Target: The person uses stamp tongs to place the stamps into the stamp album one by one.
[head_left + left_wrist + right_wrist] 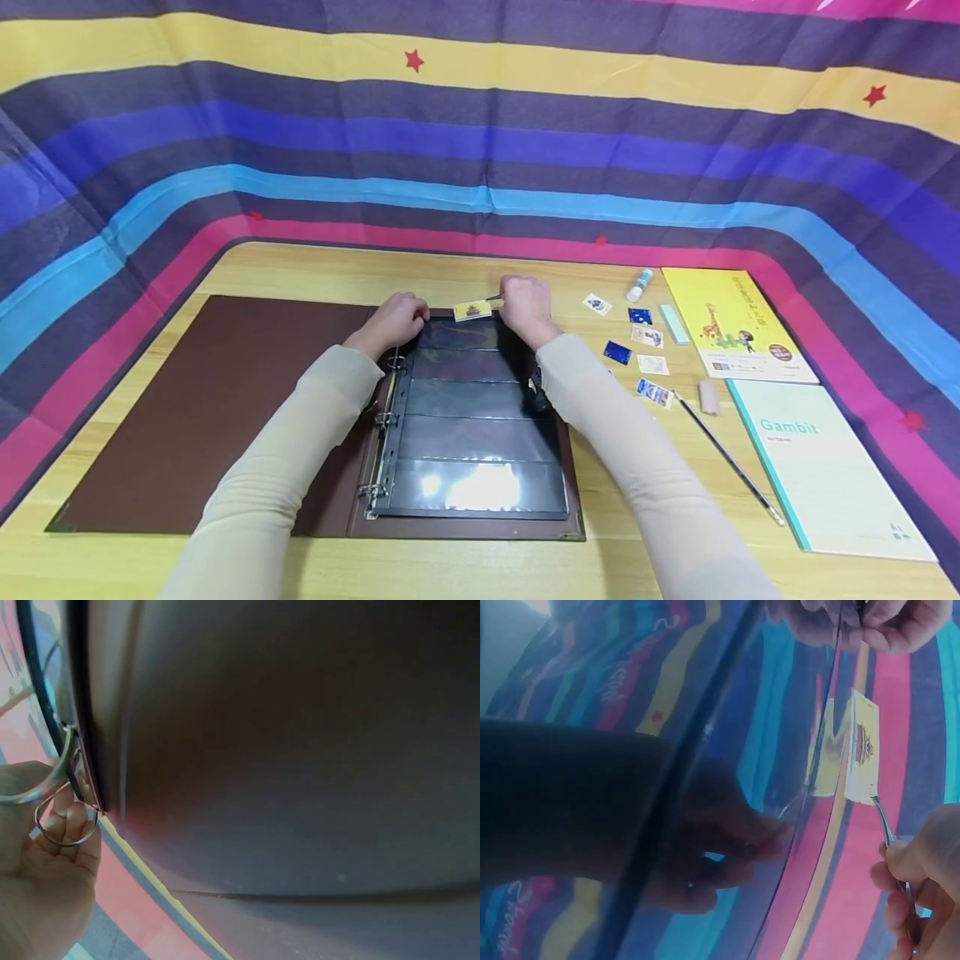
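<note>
In the head view my right hand point(525, 308) grips metal tweezers point(886, 823), whose tips pinch a yellow stamp point(472, 311) by its edge. The stamp hangs right at the top edge of a black stock page point(465, 400) with several clear strip pockets. My left hand point(397, 323) pinches that page's upper left corner, close to the metal rings point(66, 825). The page lies in an opened brown ring binder point(225, 400). In the right wrist view the glossy page mirrors the right hand and the stamp.
Several loose stamps point(647, 336) lie right of the binder. Around them are a glue stick point(639, 285), a pale green strip point(674, 324), an eraser point(708, 397) and a pencil point(727, 457). A yellow book point(731, 321) and a Gambit notebook point(825, 475) lie at the far right.
</note>
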Demonstrator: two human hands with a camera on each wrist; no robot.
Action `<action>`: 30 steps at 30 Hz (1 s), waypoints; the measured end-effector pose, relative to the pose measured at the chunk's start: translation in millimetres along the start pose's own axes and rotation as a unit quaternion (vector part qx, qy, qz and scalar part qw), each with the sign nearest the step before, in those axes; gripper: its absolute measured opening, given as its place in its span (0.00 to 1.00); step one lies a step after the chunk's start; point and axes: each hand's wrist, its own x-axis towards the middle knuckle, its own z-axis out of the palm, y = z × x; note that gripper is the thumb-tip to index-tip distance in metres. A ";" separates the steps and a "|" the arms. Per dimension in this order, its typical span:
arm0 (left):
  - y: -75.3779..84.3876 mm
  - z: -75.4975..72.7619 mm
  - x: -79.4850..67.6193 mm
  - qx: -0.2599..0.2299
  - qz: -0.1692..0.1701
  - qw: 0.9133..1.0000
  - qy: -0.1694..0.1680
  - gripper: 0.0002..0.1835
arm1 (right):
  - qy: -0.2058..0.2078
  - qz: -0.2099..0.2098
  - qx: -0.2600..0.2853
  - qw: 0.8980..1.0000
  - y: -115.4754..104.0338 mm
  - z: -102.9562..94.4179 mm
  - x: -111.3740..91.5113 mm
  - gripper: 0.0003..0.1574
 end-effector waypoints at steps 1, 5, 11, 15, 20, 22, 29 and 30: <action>0.1 -0.1 0.2 0.000 -0.001 1.000 -0.001 0.07 | -0.004 0.000 -0.002 1.000 -0.9 0.5 -0.2 0.09; 0.0 -0.2 0.8 0.001 -0.006 1.000 -0.008 0.07 | -0.026 -0.003 -0.007 1.000 -3.1 3.2 -1.0 0.10; 0.0 -1.5 1.0 -0.007 -0.010 1.000 -0.013 0.07 | -0.040 -0.018 -0.008 0.999 -8.2 7.3 -1.1 0.06; 0.3 -1.9 1.4 -0.018 -0.006 1.000 -0.009 0.07 | -0.063 -0.023 0.001 0.998 -14.4 5.5 -3.5 0.06; -0.5 -1.1 1.6 -0.027 -0.005 1.000 -0.005 0.09 | -0.105 -0.015 0.027 0.994 -20.0 3.3 -5.5 0.05; -0.7 -0.9 1.9 -0.031 -0.009 0.999 -0.006 0.09 | -0.120 -0.013 0.038 0.992 -21.2 2.8 -5.9 0.05; -0.3 -0.1 2.6 -0.047 -0.026 0.999 -0.009 0.10 | -0.143 -0.016 0.044 0.989 -21.4 1.1 -5.9 0.06; -0.3 0.1 2.7 -0.048 -0.028 0.998 -0.010 0.10 | -0.143 -0.018 0.044 0.989 -21.1 0.7 -5.8 0.06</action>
